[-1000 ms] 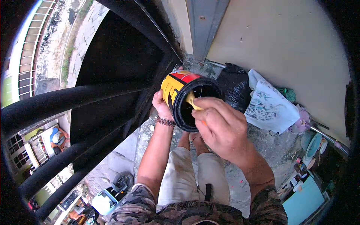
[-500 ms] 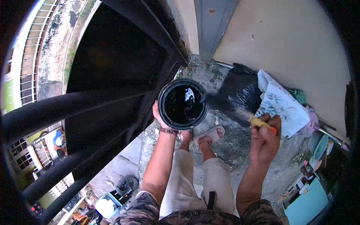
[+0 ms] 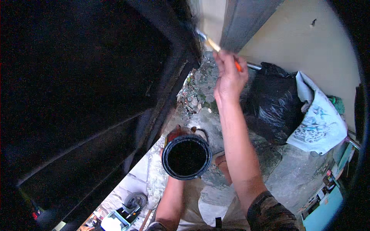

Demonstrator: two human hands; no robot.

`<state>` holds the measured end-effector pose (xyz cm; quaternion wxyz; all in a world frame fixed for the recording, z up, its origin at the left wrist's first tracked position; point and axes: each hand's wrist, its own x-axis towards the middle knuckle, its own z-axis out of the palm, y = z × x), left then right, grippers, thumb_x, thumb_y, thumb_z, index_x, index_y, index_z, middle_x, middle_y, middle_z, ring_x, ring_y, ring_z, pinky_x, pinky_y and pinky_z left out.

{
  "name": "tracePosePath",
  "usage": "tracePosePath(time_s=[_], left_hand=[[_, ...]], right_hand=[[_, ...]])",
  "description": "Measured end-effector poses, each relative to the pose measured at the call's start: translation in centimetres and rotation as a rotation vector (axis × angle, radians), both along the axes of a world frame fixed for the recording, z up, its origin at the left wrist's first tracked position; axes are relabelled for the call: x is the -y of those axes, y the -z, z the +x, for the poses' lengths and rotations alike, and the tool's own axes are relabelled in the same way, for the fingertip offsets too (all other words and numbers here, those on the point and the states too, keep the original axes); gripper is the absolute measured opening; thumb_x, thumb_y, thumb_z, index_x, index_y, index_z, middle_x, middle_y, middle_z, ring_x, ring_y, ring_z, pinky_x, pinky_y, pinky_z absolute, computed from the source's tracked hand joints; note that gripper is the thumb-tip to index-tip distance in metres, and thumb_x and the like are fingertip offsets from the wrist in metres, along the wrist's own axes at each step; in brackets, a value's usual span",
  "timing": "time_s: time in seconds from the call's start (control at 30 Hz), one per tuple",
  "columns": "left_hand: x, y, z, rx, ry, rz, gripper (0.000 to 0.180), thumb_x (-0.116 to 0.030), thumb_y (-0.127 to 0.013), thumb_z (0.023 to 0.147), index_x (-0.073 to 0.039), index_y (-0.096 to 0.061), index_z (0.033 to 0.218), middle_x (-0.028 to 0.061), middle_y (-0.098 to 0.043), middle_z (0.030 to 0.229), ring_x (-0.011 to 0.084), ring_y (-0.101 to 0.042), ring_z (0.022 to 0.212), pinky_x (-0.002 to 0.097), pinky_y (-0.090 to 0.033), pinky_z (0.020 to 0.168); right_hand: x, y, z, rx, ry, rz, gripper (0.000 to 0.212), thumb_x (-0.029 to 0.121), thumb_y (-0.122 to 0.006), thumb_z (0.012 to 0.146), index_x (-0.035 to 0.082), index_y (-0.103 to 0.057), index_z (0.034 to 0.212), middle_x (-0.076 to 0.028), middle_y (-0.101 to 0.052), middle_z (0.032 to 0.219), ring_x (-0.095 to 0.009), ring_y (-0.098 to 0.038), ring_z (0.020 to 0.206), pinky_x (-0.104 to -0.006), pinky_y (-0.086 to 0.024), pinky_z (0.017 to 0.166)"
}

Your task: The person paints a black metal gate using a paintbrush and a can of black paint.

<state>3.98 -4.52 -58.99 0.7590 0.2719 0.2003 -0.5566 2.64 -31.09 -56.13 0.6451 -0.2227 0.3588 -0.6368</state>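
Note:
My right hand (image 3: 230, 73) grips a paintbrush (image 3: 212, 44) with a pale handle and an orange end. Its bristle end is at the edge of the black metal gate (image 3: 162, 50), close to the pale wall; blur hides whether it touches. Lower down, my left hand (image 3: 162, 151) supports a round black bucket (image 3: 166, 168) from the side and below, mostly hidden by it. Dark contents, looking like black paint, show inside the bucket.
To the right lie a black plastic bag (image 3: 271, 111) and a paint-stained white sheet (image 3: 320, 125) against the beige wall (image 3: 300, 30). A grey post (image 3: 246, 23) stands beyond my right hand. Past the gate, a light-blue scooter (image 3: 122, 215) is parked lower left.
My right hand has carried the paintbrush up and left, from over the black bag to the gate's edge. The bucket now sits lower in view, and the view has shifted toward the gate.

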Motion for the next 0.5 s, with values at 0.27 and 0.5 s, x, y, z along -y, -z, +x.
tracePosePath(time_s=[0.27, 0.5], left_hand=[[-4.1, -3.4, -1.0, 0.134, 0.183, 0.031, 0.032, -0.024, -0.048, 0.100, -0.007, -0.053, 0.127, 0.0130, -0.062, 0.116, 0.0253, -0.061, 0.100, 0.0320, -0.054, 0.085], [-9.6, 1.3, 1.6, -0.160, 0.045, 0.159, 0.047, -0.044, -0.043, 0.099, -0.008, -0.051, 0.129, 0.0161, -0.056, 0.126, 0.0311, -0.055, 0.110, 0.0483, -0.053, 0.086]], right_hand=[[-1.6, -5.1, 1.4, 0.050, 0.049, 0.035, 0.015, -0.003, -0.067, 0.083, -0.001, -0.056, 0.092, -0.013, -0.064, 0.092, -0.024, -0.067, 0.085, -0.0362, -0.057, 0.088], [-1.5, 0.3, 1.8, -0.012, 0.139, 0.074, 0.017, -0.002, -0.069, 0.082, -0.001, -0.055, 0.092, -0.016, -0.067, 0.089, -0.024, -0.068, 0.083, -0.0349, -0.057, 0.084]])
